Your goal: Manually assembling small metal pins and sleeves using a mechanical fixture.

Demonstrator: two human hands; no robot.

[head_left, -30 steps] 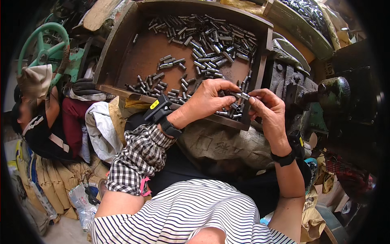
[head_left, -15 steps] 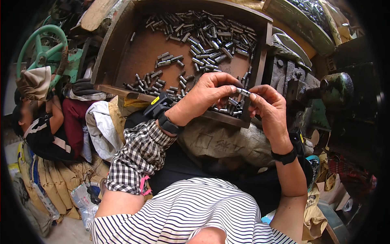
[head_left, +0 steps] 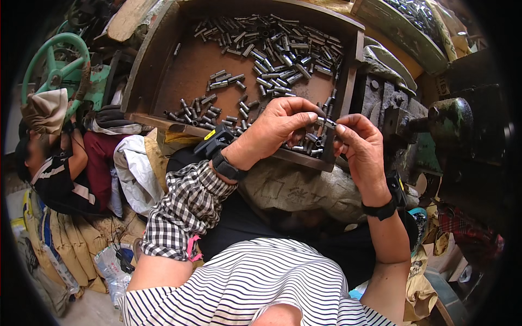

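Observation:
A short, shiny metal tube (head_left: 326, 123) spans the gap between my two hands, above the near right corner of a shallow wooden tray (head_left: 185, 76). My left hand (head_left: 277, 127) pinches one end of it between thumb and forefinger. At the other end, the thumb and fingers of my right hand (head_left: 360, 145) are closed in a pinch. Below and beyond them lie many similar metal tubes (head_left: 291, 46), heaped toward the tray's far right. Smaller groups of tubes (head_left: 204, 111) rest along its near side, some hidden by my left hand.
A dark, greasy machine (head_left: 451, 125) stands close by my right hand. Another wooden box (head_left: 405, 32) holds metal parts at the far right. To the left, a person (head_left: 60, 168) sits near a green handwheel (head_left: 54, 76). A cloth sack (head_left: 296, 190) lies below the tray.
The right fingertips have shifted slightly to the right along the tube's end. The left hand and the tubes in the tray stay almost as they were.

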